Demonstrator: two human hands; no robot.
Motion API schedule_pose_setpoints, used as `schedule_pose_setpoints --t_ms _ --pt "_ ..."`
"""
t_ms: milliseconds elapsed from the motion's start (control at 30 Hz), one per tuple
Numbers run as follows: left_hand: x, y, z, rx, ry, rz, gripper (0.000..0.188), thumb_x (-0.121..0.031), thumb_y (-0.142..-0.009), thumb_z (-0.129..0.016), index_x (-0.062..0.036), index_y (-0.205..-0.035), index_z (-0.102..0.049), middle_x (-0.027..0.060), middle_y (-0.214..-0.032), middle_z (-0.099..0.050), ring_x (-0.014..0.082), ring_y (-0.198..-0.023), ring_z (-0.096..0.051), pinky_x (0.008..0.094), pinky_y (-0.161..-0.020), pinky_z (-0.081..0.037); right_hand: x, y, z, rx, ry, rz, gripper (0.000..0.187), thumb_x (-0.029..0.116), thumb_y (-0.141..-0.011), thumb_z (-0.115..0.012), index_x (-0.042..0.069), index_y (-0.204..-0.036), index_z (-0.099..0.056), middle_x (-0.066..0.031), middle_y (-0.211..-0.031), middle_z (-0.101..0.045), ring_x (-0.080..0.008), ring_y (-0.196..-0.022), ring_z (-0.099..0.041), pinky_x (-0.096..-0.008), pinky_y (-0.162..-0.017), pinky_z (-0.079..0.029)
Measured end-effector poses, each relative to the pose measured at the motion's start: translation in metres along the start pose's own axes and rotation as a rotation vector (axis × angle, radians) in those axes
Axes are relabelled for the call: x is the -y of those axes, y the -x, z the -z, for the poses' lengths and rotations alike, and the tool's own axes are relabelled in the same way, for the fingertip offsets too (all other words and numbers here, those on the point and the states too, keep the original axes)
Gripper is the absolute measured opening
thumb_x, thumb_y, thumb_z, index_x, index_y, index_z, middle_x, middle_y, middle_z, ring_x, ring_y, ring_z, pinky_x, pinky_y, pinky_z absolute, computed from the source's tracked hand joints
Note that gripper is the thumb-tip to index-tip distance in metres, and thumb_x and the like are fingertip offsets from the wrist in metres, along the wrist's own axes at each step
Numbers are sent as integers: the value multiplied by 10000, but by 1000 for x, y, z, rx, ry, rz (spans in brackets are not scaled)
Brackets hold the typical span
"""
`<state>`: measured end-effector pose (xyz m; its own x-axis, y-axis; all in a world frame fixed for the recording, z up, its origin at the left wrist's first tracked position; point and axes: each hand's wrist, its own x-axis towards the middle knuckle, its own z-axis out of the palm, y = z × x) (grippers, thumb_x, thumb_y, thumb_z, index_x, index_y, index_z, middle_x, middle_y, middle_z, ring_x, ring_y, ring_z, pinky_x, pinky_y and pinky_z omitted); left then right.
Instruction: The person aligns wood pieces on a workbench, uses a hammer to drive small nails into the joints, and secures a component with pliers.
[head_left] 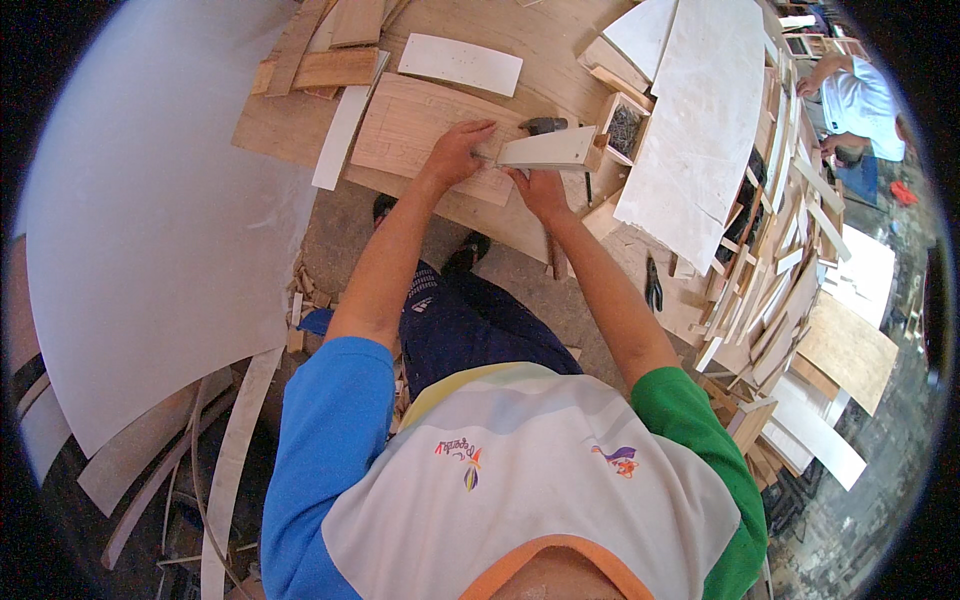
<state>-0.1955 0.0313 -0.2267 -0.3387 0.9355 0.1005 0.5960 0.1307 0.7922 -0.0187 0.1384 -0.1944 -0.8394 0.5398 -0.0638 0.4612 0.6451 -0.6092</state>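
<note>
A narrow white-faced board [548,148] stands on the workbench, one end over a flat light wooden panel [425,125]. My right hand [543,192] grips the lower edge of the board's near left end, thumb against it. Just left of that end is my left hand [460,152], its fingers bent and closed around something small that I cannot make out. Behind the white board lies a dark power drill [543,125], partly hidden by it. At the board's right end, an open wooden box [628,128] holds a pile of dark screws or nails.
A large white sheet [170,200] fills the left side. White strips [460,64] and wood offcuts [340,68] lie on the bench's far side. Pliers [653,285] lie right of my right forearm. Scrap wood [770,280] is heaped at right, near another person [862,105].
</note>
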Motion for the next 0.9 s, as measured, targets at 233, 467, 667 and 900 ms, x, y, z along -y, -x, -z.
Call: schedule_pose_setpoints --t_ms 233,467,667,900 --pt "-3 0 2 10 -2 6 683 -49 -631 -746 -112 -1281 -544 57 -1344 -513 272 -1237 -463 355 -1044 -385 -8 -1 -5 -2 -7 60 400 340 -879 -589 16 -1114 -596 -225 -1139 -591 -425 -1082 -524 -481 -911 -417" --pt "1 0 -3 12 -20 6 622 -57 -643 -743 -138 -1240 -590 68 -1360 -497 287 -1258 -438 366 -1052 -374 -4 1 -5 -47 0 61 382 341 -875 -597 20 -1079 -616 -212 -1089 -617 -414 -1029 -557 -485 -869 -436" --pt "9 2 -10 47 -139 -96 404 -62 -658 -726 -197 -1038 -718 87 -1392 -463 320 -1277 -408 383 -1068 -351 1 -1 -2 -31 -5 39 382 346 -871 -605 20 -1069 -622 -209 -1078 -621 -410 -1017 -563 -485 -861 -438" --pt "5 2 -6 49 -142 -115 364 -76 -656 -720 -187 -1002 -731 86 -1381 -477 314 -1266 -422 381 -1059 -359 -6 1 -9 -58 -6 34 389 354 -867 -612 34 -1088 -613 -196 -1122 -602 -409 -1074 -532 -485 -915 -407"
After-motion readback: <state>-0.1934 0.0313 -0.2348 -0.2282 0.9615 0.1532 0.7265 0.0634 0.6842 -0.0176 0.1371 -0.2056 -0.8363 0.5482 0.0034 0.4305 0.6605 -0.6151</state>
